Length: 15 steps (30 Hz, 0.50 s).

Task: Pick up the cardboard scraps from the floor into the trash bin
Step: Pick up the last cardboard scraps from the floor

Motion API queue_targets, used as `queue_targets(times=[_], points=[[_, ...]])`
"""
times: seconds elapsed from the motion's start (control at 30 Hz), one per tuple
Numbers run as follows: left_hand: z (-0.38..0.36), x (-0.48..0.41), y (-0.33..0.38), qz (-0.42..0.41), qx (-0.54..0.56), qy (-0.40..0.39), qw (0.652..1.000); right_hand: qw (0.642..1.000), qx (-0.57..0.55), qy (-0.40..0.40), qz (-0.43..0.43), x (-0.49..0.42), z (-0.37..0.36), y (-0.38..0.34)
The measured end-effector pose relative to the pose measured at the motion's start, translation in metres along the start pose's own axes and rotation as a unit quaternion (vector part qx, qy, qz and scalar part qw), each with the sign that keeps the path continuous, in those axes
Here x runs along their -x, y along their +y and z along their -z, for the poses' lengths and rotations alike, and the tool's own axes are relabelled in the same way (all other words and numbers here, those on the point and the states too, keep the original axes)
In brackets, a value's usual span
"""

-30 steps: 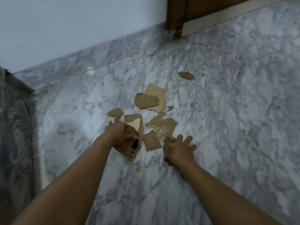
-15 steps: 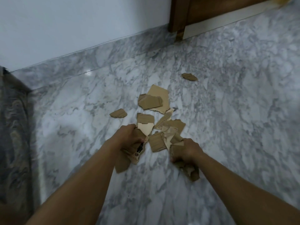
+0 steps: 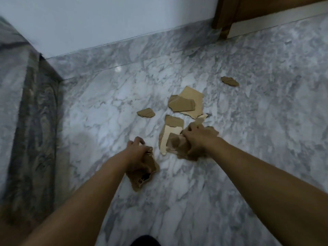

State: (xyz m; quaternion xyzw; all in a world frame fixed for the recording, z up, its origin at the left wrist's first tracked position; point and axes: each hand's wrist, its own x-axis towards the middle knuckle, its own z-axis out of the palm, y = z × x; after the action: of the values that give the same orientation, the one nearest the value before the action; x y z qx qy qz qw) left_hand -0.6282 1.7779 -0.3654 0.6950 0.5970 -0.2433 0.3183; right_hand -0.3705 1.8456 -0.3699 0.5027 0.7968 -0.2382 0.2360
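Brown cardboard scraps bunched in the right hand, or the left hand's gripped printed scrap, may slip to the marble floor.

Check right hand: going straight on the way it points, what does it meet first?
Right hand, gripping crumpled scraps, points forward-left. First in line: the brown scrap just beyond its fingers, bordering a pale piece. Whether it is low enough to touch is unclear.
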Motion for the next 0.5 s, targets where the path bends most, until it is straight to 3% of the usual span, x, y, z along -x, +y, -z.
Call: queue_targets(times=[0.07, 0.2, 0.33, 0.5], points=[[-0.018, 0.001, 0.006, -0.024, -0.048, 0.042, 0.998, 0.998, 0.052, 0.026, 0.0, -0.001, -0.008, -0.004], [-0.025, 0.0, 0.005, -0.024, -0.073, 0.08, 0.994, 0.999, 0.014, 0.037, -0.001, -0.001, -0.01, -0.002], [-0.024, -0.001, -0.002, 0.009, -0.006, 0.076, 0.997, 0.998, -0.051, -0.017, -0.016, -0.002, -0.003, -0.003], [0.015, -0.003, -0.006, 0.048, 0.143, 0.079, 0.985, 0.98, -0.192, -0.041, 0.037, -0.006, 0.016, 0.001]])
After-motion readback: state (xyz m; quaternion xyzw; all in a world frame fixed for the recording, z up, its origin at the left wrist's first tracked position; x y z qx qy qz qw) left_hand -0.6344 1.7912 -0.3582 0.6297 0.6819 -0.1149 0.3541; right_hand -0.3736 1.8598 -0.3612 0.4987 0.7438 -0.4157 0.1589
